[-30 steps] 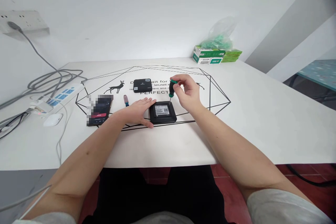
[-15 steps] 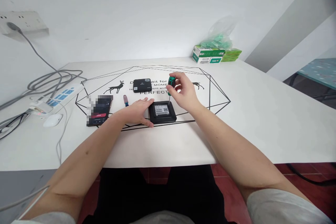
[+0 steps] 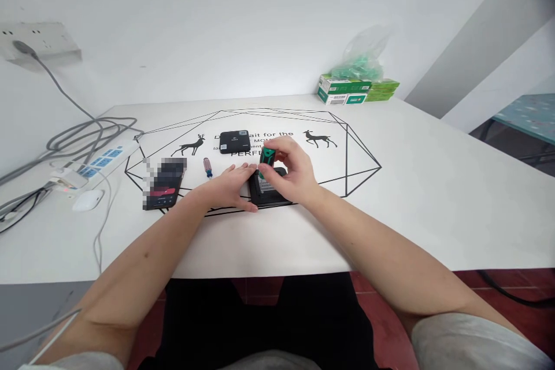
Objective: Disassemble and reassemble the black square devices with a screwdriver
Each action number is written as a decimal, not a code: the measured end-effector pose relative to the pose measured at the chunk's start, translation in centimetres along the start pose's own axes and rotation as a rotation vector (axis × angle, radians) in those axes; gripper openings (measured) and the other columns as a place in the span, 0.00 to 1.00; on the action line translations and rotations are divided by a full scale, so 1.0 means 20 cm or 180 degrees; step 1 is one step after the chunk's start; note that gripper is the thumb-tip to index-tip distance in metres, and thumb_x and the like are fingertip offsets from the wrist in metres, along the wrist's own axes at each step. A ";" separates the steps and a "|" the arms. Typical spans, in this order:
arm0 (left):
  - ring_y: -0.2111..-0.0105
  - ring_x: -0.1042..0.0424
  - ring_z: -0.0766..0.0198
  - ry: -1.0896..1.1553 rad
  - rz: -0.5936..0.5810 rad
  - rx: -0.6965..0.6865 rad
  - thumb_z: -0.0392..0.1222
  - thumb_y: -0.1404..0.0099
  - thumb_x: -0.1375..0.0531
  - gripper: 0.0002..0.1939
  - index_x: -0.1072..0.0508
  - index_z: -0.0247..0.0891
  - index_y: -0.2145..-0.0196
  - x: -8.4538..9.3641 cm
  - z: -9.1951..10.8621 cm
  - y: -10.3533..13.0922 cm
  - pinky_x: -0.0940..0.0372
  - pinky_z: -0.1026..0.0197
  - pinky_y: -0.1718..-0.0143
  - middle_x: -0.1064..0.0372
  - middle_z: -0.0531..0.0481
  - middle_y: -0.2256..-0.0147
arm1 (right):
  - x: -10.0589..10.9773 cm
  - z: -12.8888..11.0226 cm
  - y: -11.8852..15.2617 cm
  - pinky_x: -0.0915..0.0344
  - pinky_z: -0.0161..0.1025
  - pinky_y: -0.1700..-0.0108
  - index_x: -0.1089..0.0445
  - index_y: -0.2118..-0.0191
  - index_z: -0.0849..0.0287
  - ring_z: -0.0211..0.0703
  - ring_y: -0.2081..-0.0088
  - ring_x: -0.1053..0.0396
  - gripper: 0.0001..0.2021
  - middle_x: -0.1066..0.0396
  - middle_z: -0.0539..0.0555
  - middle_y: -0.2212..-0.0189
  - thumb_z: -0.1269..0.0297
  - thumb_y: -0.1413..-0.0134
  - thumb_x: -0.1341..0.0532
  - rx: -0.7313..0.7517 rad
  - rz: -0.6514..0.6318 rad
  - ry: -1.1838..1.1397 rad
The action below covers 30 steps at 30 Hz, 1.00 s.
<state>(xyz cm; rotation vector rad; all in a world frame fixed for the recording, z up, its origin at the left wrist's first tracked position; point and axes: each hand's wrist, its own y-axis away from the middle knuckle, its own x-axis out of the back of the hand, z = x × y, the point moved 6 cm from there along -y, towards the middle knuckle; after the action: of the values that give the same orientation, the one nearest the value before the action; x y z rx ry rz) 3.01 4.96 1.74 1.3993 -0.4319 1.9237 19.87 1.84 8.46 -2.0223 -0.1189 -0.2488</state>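
A flat square black electronic box [image 3: 272, 199] with a white label on top lies on the table in front of me. My left hand [image 3: 229, 187] grips its left side, fingers at the back corner and thumb at the front. The fingers of my right hand [image 3: 293, 172] are closed around the green and black handle of a screwdriver [image 3: 267, 156], held over the left part of the box. Its tip is hidden behind my thumb. A second black box [image 3: 235, 142] sits behind, and a small screwdriver [image 3: 208, 167] with a clear reddish handle lies to the left.
On the left are a phone [image 3: 165, 184], a white earbud case [image 3: 88, 200], and a power strip [image 3: 108, 161] with coiled grey cables. Green and white boxes [image 3: 344, 87] carry a plastic bag [image 3: 364, 60] at the back right. A printed mat with deer covers the table.
My right hand has moved the screwdriver left and nearer, from the back right corner of the box to its left part. My left hand still holds the box, which has shifted slightly right.
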 end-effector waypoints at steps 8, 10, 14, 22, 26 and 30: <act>0.23 0.49 0.31 0.0032 -0.0109 0.0210 0.70 0.38 0.29 0.54 0.40 0.42 0.24 0.02 0.00 0.01 0.49 0.38 0.24 0.42 0.37 0.25 | -0.02 -0.02 0.01 0.24 0.48 0.63 0.27 0.41 0.42 0.48 0.58 0.27 0.19 0.24 0.53 0.57 0.56 0.35 0.29 0.0256 -0.0002 0.0224; 0.23 0.49 0.32 0.0013 -0.0069 0.0153 0.70 0.38 0.30 0.56 0.43 0.42 0.23 0.02 0.01 0.01 0.49 0.38 0.25 0.45 0.36 0.24 | -0.01 -0.03 0.00 0.24 0.50 0.60 0.26 0.41 0.43 0.48 0.59 0.27 0.15 0.23 0.53 0.58 0.54 0.30 0.34 0.0228 -0.0028 0.0194; 0.24 0.48 0.32 -0.0026 -0.0109 0.0165 0.71 0.38 0.31 0.59 0.48 0.39 0.21 0.03 0.02 0.01 0.50 0.38 0.24 0.42 0.35 0.25 | 0.03 -0.03 -0.02 0.25 0.51 0.57 0.24 0.43 0.45 0.48 0.60 0.27 0.13 0.23 0.54 0.62 0.59 0.23 0.44 0.0101 0.0065 0.0195; 0.22 0.51 0.33 0.0054 -0.0117 0.0118 0.69 0.38 0.32 0.60 0.51 0.38 0.20 0.03 0.03 0.01 0.51 0.39 0.25 0.51 0.34 0.21 | 0.02 0.00 -0.01 0.19 0.50 0.55 0.29 0.52 0.47 0.46 0.53 0.21 0.04 0.29 0.55 0.45 0.60 0.29 0.34 -0.0226 0.0272 -0.0422; 0.25 0.46 0.32 0.0072 -0.0051 0.0086 0.69 0.38 0.31 0.59 0.49 0.43 0.21 0.04 0.03 0.01 0.47 0.38 0.27 0.46 0.36 0.23 | -0.03 0.03 0.02 0.17 0.50 0.54 0.33 0.51 0.48 0.45 0.55 0.17 0.08 0.25 0.57 0.40 0.57 0.29 0.34 -0.0542 0.0061 -0.0811; 0.25 0.46 0.28 0.0044 -0.0093 0.0216 0.72 0.39 0.31 0.60 0.47 0.39 0.21 0.03 0.01 0.01 0.44 0.38 0.28 0.46 0.33 0.23 | -0.02 0.03 0.02 0.18 0.54 0.51 0.30 0.50 0.49 0.47 0.55 0.17 0.10 0.20 0.57 0.43 0.54 0.30 0.32 -0.0570 0.0068 -0.0575</act>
<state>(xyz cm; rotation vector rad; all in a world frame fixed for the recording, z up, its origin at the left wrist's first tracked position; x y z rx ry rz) 2.90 4.92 2.37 1.4266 -0.3408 1.9395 19.71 2.32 7.79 -2.2213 -0.1938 -0.0641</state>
